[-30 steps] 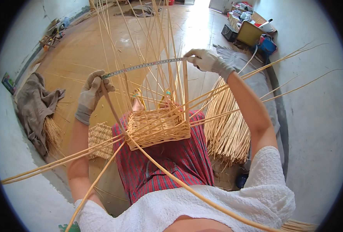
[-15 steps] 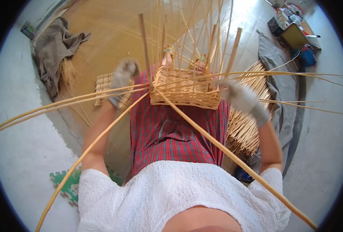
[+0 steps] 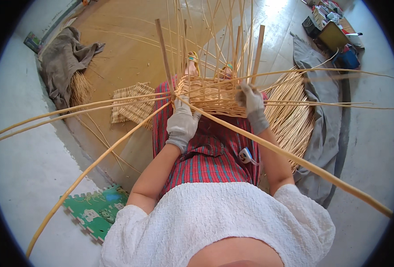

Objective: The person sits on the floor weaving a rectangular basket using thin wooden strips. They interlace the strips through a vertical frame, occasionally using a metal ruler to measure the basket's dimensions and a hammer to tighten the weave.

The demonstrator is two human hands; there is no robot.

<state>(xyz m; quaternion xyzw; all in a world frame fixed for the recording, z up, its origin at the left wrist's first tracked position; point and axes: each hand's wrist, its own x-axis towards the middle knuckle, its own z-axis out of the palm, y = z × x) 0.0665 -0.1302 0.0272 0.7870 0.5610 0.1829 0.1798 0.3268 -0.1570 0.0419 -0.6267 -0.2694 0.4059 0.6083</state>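
Observation:
A partly woven wicker basket (image 3: pixel 212 95) rests across my lap, with thin upright canes and stouter corner stakes rising from it. My left hand (image 3: pixel 182 127), in a pale grey work glove, grips the basket's near left corner, its fingertips partly hidden by the weave. At the right corner my gloved right hand (image 3: pixel 253 104) is closed round a thin willow rod by a flat wooden stake (image 3: pixel 258 53); its fingers are slightly blurred. Long rods spread out from the left corner, and one thick rod (image 3: pixel 272 141) slants over my right forearm.
A bundle of cut rods (image 3: pixel 290 115) lies on a grey cloth (image 3: pixel 328 120) to the right. Woven panels (image 3: pixel 132 104) lie left of my legs. Further left are a brown cloth (image 3: pixel 68 62) and a green foam mat (image 3: pixel 92 211). Boxes and odds and ends (image 3: pixel 332 38) stand far right.
My left hand has come from beyond the basket's left side down to its near corner. My right hand has shifted left against the right corner. The thick right rod has swung upward at its outer end.

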